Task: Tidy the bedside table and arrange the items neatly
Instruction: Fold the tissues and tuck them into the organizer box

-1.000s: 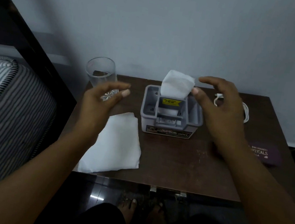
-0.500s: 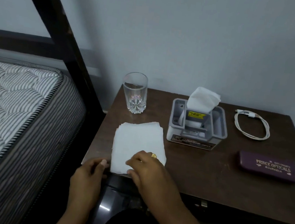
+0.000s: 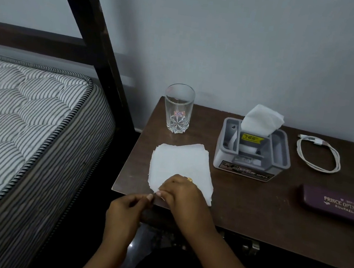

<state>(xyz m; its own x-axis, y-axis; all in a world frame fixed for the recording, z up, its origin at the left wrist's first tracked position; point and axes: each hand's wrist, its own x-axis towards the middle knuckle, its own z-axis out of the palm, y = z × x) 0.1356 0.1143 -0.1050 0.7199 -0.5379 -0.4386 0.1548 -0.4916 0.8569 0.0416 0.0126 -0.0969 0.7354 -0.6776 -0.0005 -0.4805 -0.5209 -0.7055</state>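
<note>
A stack of white tissues (image 3: 179,163) lies flat at the front left of the dark wooden bedside table (image 3: 252,205). My right hand (image 3: 181,193) rests on the stack's near edge, its fingertips curled at the front left corner. My left hand (image 3: 127,212) meets it there from off the table's edge, thumb and fingers pinching that same corner. A clear drinking glass (image 3: 178,109) stands at the back left. A grey tissue holder (image 3: 253,152) with a white tissue (image 3: 261,120) sticking up sits mid-table.
A coiled white cable (image 3: 318,155) lies at the back right. A maroon spectacle case (image 3: 336,205) sits at the right edge. A striped mattress (image 3: 27,126) and a dark bed post (image 3: 89,40) stand left of the table. The wall runs behind.
Both hands left the tissue holder and came down to the stack's front edge. Since half a second ago, the left hand moved in to meet the right at the corner.
</note>
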